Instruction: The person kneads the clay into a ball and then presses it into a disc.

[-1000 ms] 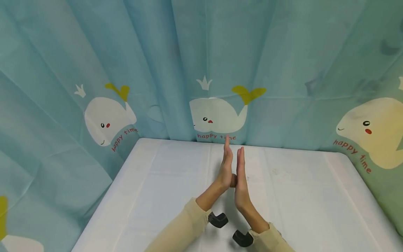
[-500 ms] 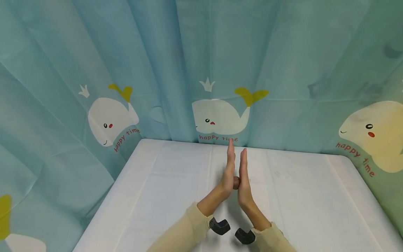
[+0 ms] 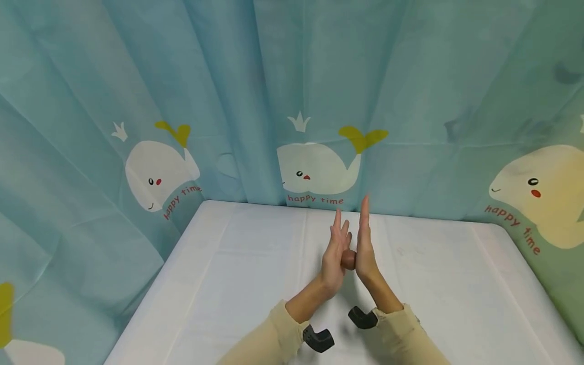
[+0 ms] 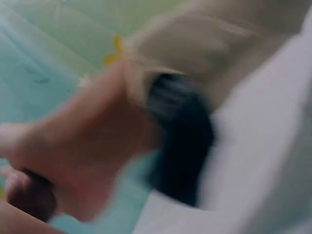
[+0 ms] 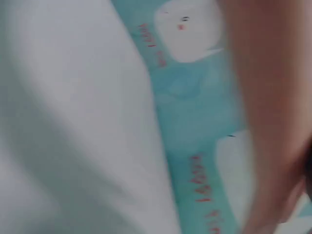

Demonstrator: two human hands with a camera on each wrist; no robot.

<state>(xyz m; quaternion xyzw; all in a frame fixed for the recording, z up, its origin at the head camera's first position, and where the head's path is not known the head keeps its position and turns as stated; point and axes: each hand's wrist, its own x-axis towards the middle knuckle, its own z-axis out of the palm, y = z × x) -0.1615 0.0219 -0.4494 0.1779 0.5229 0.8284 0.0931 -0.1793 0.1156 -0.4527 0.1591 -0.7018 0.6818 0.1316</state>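
Observation:
A small brown lump, resembling clay, [image 3: 349, 259] sits pressed between my two upright palms in the head view. My left hand [image 3: 334, 263] touches it from the left, fingers extended and spread a little. On its other side my right hand [image 3: 367, 253] is flat, with straight fingers pointing up and away. Both hands are raised over the table, and the palms hide part of the lump. The left wrist view is blurred; the lump [image 4: 33, 201] appears at its lower left against the right hand [image 4: 73, 168].
A white-covered table [image 3: 246, 284] spreads under the hands. Light blue curtains [image 3: 420, 101] printed with whales stand behind it and along its sides. Black wrist cameras [image 3: 318, 338] stick out from both cuffs.
My right hand has slid forward and my left hand back, so the right fingertips now reach farther. The left fingers have spread, and more of the lump shows. Both hands have shifted slightly right.

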